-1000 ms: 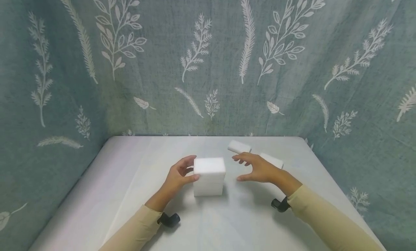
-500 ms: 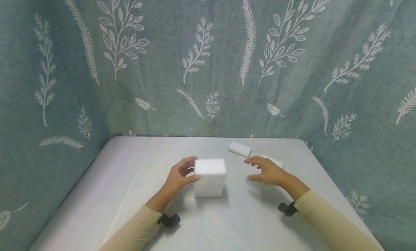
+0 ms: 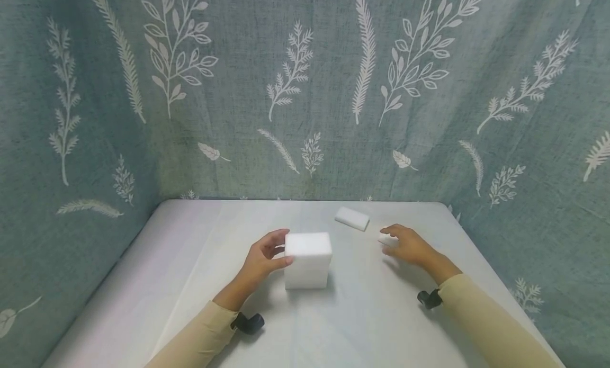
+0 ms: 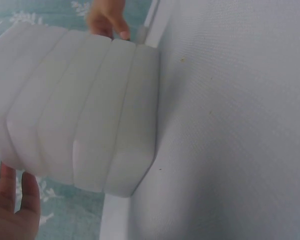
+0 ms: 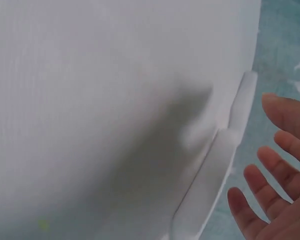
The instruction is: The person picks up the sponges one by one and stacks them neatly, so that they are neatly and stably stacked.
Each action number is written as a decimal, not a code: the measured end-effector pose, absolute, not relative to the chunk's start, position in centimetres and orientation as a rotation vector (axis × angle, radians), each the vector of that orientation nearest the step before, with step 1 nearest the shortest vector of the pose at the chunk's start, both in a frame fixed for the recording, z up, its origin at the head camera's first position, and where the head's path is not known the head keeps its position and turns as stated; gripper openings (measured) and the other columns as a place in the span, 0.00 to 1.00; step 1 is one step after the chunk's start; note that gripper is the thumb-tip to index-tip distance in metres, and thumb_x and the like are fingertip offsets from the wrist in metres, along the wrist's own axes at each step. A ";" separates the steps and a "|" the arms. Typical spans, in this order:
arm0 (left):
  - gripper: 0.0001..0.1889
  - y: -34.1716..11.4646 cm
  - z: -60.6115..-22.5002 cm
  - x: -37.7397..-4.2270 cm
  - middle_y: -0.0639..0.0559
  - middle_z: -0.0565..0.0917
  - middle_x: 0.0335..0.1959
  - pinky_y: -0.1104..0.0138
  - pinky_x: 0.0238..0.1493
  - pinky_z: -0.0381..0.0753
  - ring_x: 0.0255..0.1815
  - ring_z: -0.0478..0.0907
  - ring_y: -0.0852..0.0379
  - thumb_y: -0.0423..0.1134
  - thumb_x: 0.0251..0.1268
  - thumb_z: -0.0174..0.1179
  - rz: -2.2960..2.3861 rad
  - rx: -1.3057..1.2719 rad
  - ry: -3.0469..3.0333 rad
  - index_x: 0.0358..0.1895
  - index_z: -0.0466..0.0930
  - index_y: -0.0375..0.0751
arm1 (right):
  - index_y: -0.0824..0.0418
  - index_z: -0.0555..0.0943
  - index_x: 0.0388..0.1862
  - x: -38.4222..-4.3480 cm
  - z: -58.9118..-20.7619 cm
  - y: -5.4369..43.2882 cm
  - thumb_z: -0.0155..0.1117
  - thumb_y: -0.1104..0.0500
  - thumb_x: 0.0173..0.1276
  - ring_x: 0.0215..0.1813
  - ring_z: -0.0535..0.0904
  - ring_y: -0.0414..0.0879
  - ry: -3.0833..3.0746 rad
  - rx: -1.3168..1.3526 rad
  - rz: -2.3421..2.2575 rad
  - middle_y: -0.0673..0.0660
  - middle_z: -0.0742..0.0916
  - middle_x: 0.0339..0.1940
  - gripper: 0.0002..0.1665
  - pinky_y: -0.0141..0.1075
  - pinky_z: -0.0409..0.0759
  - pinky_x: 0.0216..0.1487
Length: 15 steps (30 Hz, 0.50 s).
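Note:
A stack of several white sponge blocks [image 3: 307, 270] stands upright at mid-table, its layers showing in the left wrist view. My left hand [image 3: 263, 254] holds the stack's upper left side, thumb at the front face and fingers toward the back corner. Over to the right, my right hand [image 3: 407, 246] reaches above a flat white sponge [image 3: 388, 240], which it partly covers in the head view. Its thumb and fingers are spread apart with nothing between them, as the right wrist view shows. Behind and left of that lies another white sponge [image 3: 352, 218].
The white-covered table [image 3: 214, 304] runs back to a teal curtain [image 3: 324, 92] with white leaf prints, which also flanks both sides. Black cameras sit on the left wrist [image 3: 249, 323] and right wrist [image 3: 430, 299].
My right hand has moved right, away from the stack, to over the nearer flat sponge. The left hand stays at the stack, and the stack stands in place.

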State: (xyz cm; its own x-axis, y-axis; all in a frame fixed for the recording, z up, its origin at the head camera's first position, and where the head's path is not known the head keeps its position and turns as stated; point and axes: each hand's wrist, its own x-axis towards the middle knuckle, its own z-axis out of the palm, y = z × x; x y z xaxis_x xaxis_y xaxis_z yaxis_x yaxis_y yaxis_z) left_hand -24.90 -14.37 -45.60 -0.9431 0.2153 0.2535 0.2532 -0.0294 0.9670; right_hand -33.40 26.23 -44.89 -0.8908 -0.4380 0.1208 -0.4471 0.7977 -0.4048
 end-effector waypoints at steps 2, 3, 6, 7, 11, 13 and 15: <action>0.35 -14.4 -45.7 -24.9 0.40 0.76 0.60 0.40 0.64 0.63 0.63 0.70 0.40 0.29 0.54 0.72 -2.170 -0.531 -2.163 0.67 0.69 0.41 | 0.65 0.76 0.62 -33.8 -45.1 26.9 0.69 0.55 0.63 0.61 0.73 0.65 -2.959 0.690 0.653 0.67 0.77 0.60 0.30 0.59 0.70 0.60; 0.35 -14.4 -45.7 -25.0 0.40 0.76 0.60 0.40 0.64 0.63 0.63 0.71 0.40 0.30 0.53 0.72 -2.168 -0.537 -2.159 0.66 0.70 0.42 | 0.66 0.76 0.61 -33.9 -45.2 27.2 0.69 0.55 0.63 0.61 0.72 0.66 -2.954 0.685 0.640 0.68 0.77 0.60 0.30 0.60 0.68 0.61; 0.35 -14.4 -45.8 -25.1 0.41 0.76 0.60 0.38 0.63 0.63 0.63 0.71 0.41 0.32 0.53 0.73 -2.152 -0.555 -2.160 0.66 0.70 0.43 | 0.68 0.77 0.59 -34.3 -45.4 28.1 0.69 0.56 0.62 0.62 0.70 0.68 -2.939 0.673 0.614 0.70 0.77 0.60 0.29 0.61 0.66 0.63; 0.35 -14.5 -45.9 -25.1 0.41 0.76 0.59 0.38 0.63 0.63 0.62 0.71 0.40 0.33 0.53 0.73 -2.148 -0.563 -2.159 0.66 0.70 0.43 | 0.68 0.77 0.59 -34.5 -45.4 28.3 0.69 0.56 0.62 0.63 0.69 0.68 -2.941 0.657 0.608 0.70 0.77 0.60 0.29 0.61 0.65 0.63; 0.35 -14.5 -45.9 -25.3 0.40 0.76 0.60 0.38 0.64 0.61 0.62 0.71 0.40 0.33 0.53 0.73 -2.145 -0.603 -2.149 0.66 0.70 0.43 | 0.69 0.76 0.60 -34.9 -45.4 29.1 0.69 0.54 0.62 0.62 0.69 0.69 -2.962 0.600 0.591 0.71 0.76 0.59 0.31 0.61 0.64 0.63; 0.35 -14.6 -45.8 -25.4 0.40 0.76 0.60 0.39 0.65 0.61 0.62 0.71 0.40 0.31 0.53 0.72 -2.146 -0.624 -2.141 0.66 0.70 0.42 | 0.70 0.75 0.60 -35.1 -45.6 29.5 0.70 0.53 0.62 0.63 0.68 0.69 -2.983 0.574 0.575 0.72 0.76 0.60 0.32 0.61 0.64 0.64; 0.35 -14.6 -45.7 -25.4 0.40 0.75 0.61 0.40 0.65 0.62 0.62 0.70 0.41 0.32 0.53 0.72 -2.142 -0.632 -2.148 0.67 0.69 0.41 | 0.70 0.75 0.61 -35.3 -45.8 29.7 0.70 0.52 0.61 0.63 0.68 0.70 -3.000 0.551 0.558 0.72 0.75 0.60 0.34 0.61 0.64 0.64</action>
